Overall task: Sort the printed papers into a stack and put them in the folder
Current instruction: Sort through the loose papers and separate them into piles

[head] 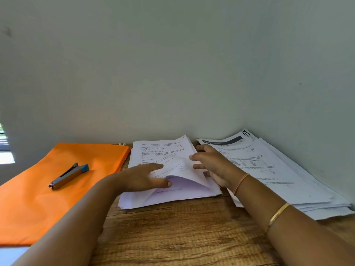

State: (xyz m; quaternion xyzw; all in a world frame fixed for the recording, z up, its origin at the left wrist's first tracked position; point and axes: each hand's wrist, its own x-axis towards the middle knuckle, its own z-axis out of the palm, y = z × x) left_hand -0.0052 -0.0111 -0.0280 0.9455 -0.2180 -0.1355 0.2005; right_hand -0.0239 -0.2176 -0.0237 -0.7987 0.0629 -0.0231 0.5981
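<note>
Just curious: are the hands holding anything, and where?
The right hand grips the middle stack's top sheets by their lifted right edge; left hand rests there.

Matt white paper stack (pixel 165 166), grained wood table (pixel 182 233), smooth orange folder (pixel 38 200).
</note>
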